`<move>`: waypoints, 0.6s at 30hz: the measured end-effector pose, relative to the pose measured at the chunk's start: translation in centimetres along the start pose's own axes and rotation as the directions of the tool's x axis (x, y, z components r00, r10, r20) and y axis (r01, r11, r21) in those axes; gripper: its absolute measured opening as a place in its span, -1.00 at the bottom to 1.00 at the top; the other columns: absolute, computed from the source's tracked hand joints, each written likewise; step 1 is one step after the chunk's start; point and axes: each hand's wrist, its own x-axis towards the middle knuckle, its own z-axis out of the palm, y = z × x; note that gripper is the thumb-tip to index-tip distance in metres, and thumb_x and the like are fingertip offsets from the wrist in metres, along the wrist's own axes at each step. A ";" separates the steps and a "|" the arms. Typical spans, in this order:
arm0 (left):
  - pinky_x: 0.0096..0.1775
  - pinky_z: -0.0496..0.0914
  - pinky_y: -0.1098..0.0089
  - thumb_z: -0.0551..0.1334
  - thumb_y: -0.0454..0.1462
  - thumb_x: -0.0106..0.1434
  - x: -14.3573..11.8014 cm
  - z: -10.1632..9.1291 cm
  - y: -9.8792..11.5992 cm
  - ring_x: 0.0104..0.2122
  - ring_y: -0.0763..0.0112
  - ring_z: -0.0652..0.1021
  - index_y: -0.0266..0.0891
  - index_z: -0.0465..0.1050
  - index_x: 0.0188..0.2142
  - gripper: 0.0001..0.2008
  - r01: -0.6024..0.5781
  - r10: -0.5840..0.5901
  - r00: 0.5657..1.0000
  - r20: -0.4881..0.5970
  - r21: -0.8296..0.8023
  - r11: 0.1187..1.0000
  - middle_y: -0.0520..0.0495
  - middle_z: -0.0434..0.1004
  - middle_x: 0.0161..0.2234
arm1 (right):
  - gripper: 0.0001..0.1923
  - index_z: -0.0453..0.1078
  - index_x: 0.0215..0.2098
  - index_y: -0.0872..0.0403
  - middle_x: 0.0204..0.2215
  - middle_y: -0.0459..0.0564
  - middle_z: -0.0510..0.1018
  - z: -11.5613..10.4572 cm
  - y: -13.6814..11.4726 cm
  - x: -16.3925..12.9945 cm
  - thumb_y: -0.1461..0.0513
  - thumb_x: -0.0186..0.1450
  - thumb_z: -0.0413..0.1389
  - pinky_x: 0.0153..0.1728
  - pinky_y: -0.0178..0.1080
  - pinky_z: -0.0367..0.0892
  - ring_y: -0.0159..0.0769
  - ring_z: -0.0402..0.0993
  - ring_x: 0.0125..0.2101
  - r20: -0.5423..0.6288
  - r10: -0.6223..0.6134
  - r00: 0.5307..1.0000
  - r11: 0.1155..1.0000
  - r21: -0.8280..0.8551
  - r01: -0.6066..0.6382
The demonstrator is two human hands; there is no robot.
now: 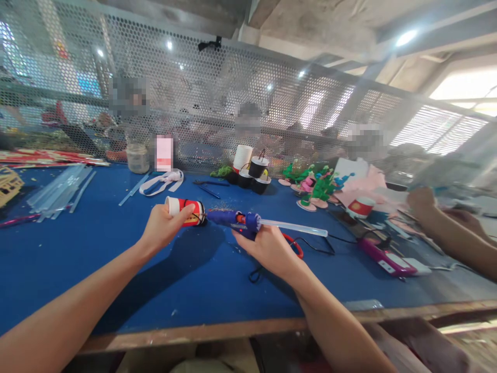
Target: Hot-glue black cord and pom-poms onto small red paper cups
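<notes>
My left hand [166,224] is wrapped round a red and white paper cup [197,211], which lies on its side in the air with a black band at its right end. In my right hand [272,248] is a blue hot glue gun [223,216], its nozzle against or very close to the cup's black end. A long clear glue stick [295,227] sticks out of the gun's back. Beneath the gun, a pair of scissors with a red handle [294,245] is partly hidden by my right hand.
Glue sticks [64,190] lie at the left. Pliers [212,187] and stacked cups [258,168] stand farther back, near small green plant figures [320,184]. A purple power strip [384,258] sits right, with another person's arm [446,228] beyond. Perforated metal screen [209,98] closes the back.
</notes>
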 end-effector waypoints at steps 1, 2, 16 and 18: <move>-0.65 0.00 0.51 0.24 -0.13 -0.10 0.0 0.0 0.0 -0.70 0.59 0.14 -0.27 0.24 -0.76 -0.69 -0.016 0.016 1.000 0.005 0.002 1.000 0.13 0.10 -0.76 | -0.91 0.35 -0.44 0.11 -0.57 -0.02 0.47 0.1 0.1 0.0 0.28 0.11 0.01 -0.53 -0.33 0.24 -0.32 0.38 -0.56 -0.005 0.005 1.000 1.000 -0.001 -0.005; -0.65 0.01 0.50 0.24 -0.13 -0.10 -0.1 0.0 0.1 -0.70 0.59 0.14 -0.27 0.26 -0.75 -0.70 -0.031 0.031 0.999 0.012 0.003 1.000 0.12 0.11 -0.76 | -0.91 0.36 -0.44 0.10 -0.58 -0.03 0.47 0.1 0.2 0.0 0.28 0.11 0.02 -0.53 -0.33 0.24 -0.32 0.38 -0.56 -0.010 0.010 1.000 1.000 -0.002 -0.010; -0.63 0.08 0.50 0.24 -0.11 -0.08 -0.3 0.2 -0.2 -0.68 0.56 0.18 -0.29 0.33 -0.73 -0.70 -0.072 0.071 0.997 0.026 0.022 0.997 0.10 0.17 -0.74 | -0.90 0.33 -0.51 0.11 -0.63 -0.07 0.44 0.5 0.5 0.2 0.26 0.12 0.01 -0.58 -0.36 0.20 -0.35 0.36 -0.57 -0.052 0.067 0.996 0.996 0.060 -0.064; -0.64 0.07 0.50 0.23 -0.11 -0.08 -0.3 0.2 0.0 -0.68 0.56 0.18 -0.29 0.32 -0.73 -0.70 -0.083 0.082 0.996 0.026 0.033 0.996 0.10 0.17 -0.74 | -0.91 0.33 -0.49 0.11 -0.62 -0.08 0.44 0.5 0.5 0.2 0.27 0.11 0.01 -0.58 -0.36 0.21 -0.35 0.36 -0.56 -0.054 0.066 0.996 0.996 0.061 -0.062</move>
